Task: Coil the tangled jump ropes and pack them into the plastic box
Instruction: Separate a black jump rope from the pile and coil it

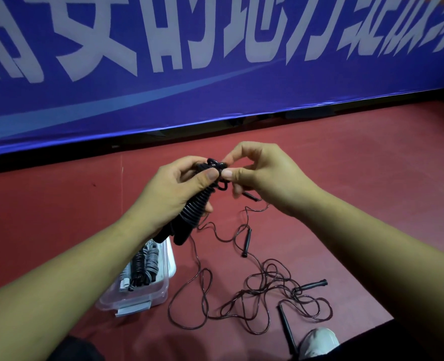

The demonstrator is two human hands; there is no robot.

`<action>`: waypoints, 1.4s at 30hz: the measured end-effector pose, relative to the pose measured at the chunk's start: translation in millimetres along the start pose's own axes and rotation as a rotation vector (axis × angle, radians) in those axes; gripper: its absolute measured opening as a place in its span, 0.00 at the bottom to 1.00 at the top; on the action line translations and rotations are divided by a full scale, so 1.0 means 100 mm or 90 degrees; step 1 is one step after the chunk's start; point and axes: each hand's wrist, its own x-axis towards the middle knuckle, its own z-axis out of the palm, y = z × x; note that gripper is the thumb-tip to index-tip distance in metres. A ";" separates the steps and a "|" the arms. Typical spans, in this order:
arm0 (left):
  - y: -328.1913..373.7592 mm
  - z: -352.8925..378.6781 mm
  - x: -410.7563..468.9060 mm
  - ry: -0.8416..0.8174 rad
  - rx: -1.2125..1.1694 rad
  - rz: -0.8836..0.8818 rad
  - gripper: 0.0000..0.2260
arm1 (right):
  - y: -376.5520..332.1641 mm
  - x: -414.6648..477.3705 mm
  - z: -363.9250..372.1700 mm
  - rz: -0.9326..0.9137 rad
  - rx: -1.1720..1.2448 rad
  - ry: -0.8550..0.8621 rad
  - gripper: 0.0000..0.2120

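My left hand (174,191) grips a black jump rope bundle (197,209), its cord wound tightly around the two handles. My right hand (262,170) pinches the loose cord end at the top of that bundle, thumb and forefinger closed on it. Below, a clear plastic box (161,285) sits on the floor with several coiled ropes, black and grey, inside; my left forearm hides part of it. A tangled dark rope (265,295) sprawls on the floor to the right of the box, with black handles (310,285) lying among the loops.
Red floor (359,178) all around. A blue banner with white characters (215,74) stands along the far side. A grey shoe (319,342) shows at the bottom right, next to one black handle (287,327).
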 end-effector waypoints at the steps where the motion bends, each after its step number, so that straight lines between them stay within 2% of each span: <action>1: 0.00 0.00 0.00 -0.006 0.010 -0.003 0.15 | 0.00 -0.01 0.02 -0.002 -0.027 0.009 0.05; 5: 0.03 -0.05 0.00 -0.021 0.067 -0.020 0.16 | 0.00 0.04 -0.02 0.046 0.042 -0.045 0.05; 8: 0.02 -0.11 0.00 -0.037 0.221 0.012 0.16 | 0.01 0.07 -0.06 0.094 0.033 -0.086 0.09; 11: -0.01 -0.10 -0.04 -0.058 0.317 0.016 0.17 | 0.06 0.08 0.04 0.084 -0.079 -0.057 0.08; 14: 0.00 -0.11 -0.01 -0.015 0.321 -0.016 0.16 | 0.08 0.13 0.03 0.090 0.006 0.031 0.07; 16: 0.01 -0.14 0.01 0.009 0.256 -0.057 0.15 | 0.09 0.15 -0.05 0.069 0.014 0.063 0.07; 20: -0.01 -0.14 0.03 0.005 0.119 -0.132 0.13 | 0.08 0.14 0.00 0.013 -0.043 0.007 0.03; 24: 0.00 -0.14 0.09 0.027 -0.128 -0.208 0.10 | 0.07 0.18 0.14 0.025 -0.135 0.047 0.19; 27: -0.03 -0.22 0.16 0.079 -0.232 -0.199 0.14 | 0.13 0.22 0.28 0.088 -0.049 0.057 0.19; 30: -0.04 -0.36 0.25 0.166 -0.268 -0.149 0.14 | 0.25 0.26 0.56 0.134 0.038 -0.021 0.16; 33: -0.07 -0.56 0.36 0.188 -0.273 -0.126 0.16 | 0.34 0.40 0.80 0.133 0.093 -0.015 0.13; 36: -0.19 -0.78 0.38 0.184 -0.267 -0.161 0.18 | 0.44 0.61 0.96 0.120 0.079 0.040 0.11; 39: -0.42 -1.09 0.37 0.204 -0.295 -0.212 0.19 | 0.62 0.78 1.21 0.120 0.079 0.004 0.12; 42: -0.76 -1.45 0.31 0.168 -0.177 -0.297 0.16 | 0.92 0.93 1.56 0.147 0.024 -0.032 0.12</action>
